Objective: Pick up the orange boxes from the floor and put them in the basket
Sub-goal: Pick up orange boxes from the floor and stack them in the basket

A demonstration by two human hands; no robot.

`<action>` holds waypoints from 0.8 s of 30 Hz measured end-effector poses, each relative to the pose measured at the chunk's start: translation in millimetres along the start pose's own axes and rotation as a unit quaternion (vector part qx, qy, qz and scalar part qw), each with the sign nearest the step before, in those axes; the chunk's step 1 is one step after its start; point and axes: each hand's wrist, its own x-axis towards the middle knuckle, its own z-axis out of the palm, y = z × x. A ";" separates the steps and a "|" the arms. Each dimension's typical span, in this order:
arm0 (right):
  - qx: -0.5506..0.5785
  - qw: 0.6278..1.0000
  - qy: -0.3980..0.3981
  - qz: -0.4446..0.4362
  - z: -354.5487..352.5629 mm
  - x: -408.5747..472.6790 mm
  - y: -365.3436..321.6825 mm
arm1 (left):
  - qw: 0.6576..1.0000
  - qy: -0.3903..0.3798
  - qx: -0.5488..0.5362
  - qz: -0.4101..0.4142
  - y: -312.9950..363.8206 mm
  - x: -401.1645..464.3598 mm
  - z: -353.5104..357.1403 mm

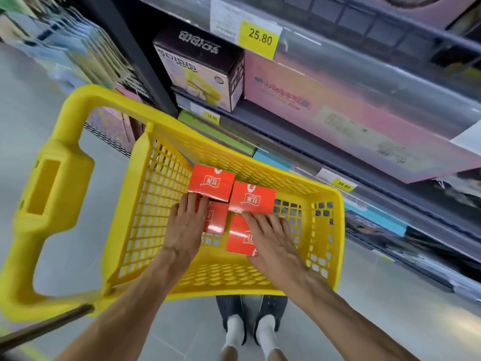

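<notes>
The store shelf point(338, 142) stands behind the yellow basket point(328, 230), which holds four orange boxes point(211, 182), all inside on its bottom. The left hand point(186, 225) lies flat with straight fingers on the near left box, the right hand point(273, 238) likewise flat over the near right box. Two far boxes lie just beyond the fingertips. I see no box on the floor.

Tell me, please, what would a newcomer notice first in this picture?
The big yellow plastic mesh basket fills the centre, with four bright orange cardboard boxes lying inside it. Both hands reach in: the left hand and the right hand lie flat over the nearer boxes. Behind, a yellow price tag hangs on the shelf.
</notes>
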 end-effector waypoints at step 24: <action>-0.097 0.995 0.014 -0.025 34.2 24.6 -1.4 | 0.999 0.033 -0.040 0.007 -6.0 -16.9 1.6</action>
